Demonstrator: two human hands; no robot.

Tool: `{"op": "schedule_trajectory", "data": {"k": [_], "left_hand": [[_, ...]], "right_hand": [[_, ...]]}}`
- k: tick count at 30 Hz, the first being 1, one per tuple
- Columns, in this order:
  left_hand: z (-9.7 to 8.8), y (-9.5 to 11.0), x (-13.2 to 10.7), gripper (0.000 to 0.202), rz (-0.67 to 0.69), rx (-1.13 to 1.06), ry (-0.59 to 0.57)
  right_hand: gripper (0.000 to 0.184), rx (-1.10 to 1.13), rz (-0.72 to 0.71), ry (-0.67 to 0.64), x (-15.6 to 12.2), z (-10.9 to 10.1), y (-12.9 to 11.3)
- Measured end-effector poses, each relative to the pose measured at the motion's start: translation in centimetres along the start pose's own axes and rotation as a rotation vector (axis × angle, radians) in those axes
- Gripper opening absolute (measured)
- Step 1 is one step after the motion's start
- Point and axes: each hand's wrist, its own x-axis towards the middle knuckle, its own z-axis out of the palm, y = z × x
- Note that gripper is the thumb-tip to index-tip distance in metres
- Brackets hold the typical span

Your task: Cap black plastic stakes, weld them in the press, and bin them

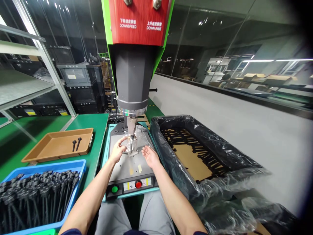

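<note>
My left hand is at the left side of a small clear fixture on the press's metal base plate. Its thumb and index finger are parted, and nothing shows between them. To the fixture's right, my right hand is palm up with loosely bent, parted fingers and holds nothing. Directly above the fixture, the metal horn of the press reaches down to a small black part. Whether the horn touches that part, I cannot tell.
At left, a blue crate holds many black stemmed parts. Behind it, a brown tray carries two similar ones. A plastic-lined box with rows of black parts stands at right. Green and red buttons face me.
</note>
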Motion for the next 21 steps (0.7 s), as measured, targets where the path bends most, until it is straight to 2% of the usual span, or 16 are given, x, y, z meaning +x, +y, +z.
{"op": "schedule_trajectory", "data": {"k": [7, 9, 11, 13, 15, 17, 19, 21], "left_hand": [[-0.6, 0.4, -1.1, 0.072, -0.006, 0.036, 0.015], [-1.2, 0.6, -2.2, 0.072, 0.000, 0.070, 0.042], [-2.0, 0.6, -4.0, 0.069, 0.010, 0.150, 0.115], [-3.1, 0.1, -6.6, 0.060, 0.030, 0.288, 0.249], [-4.4, -1.2, -9.5, 0.050, 0.075, 0.466, 0.417], [-5.5, -3.2, -12.3, 0.049, 0.102, 0.631, 0.521], [-6.4, -5.5, -14.7, 0.057, 0.079, 0.797, 0.555], [-7.0, -7.8, -16.4, 0.068, -0.014, 0.862, 0.519]], "right_hand": [[0.022, 0.054, 0.133, 0.015, -1.5, 0.1, -0.2], [0.021, 0.059, 0.171, 0.033, -2.6, -0.8, 0.2], [0.019, 0.006, 0.149, 0.064, -4.2, -2.4, 0.8], [0.022, -0.154, -0.004, 0.117, -5.8, -4.9, 1.4], [0.033, -0.444, -0.282, 0.211, -7.2, -7.9, 1.8], [0.040, -0.769, -0.526, 0.352, -8.1, -10.9, 1.9], [0.048, -1.046, -0.679, 0.424, -8.4, -13.6, 2.2], [0.058, -1.245, -0.715, 0.401, -8.3, -15.5, 2.7]]}}
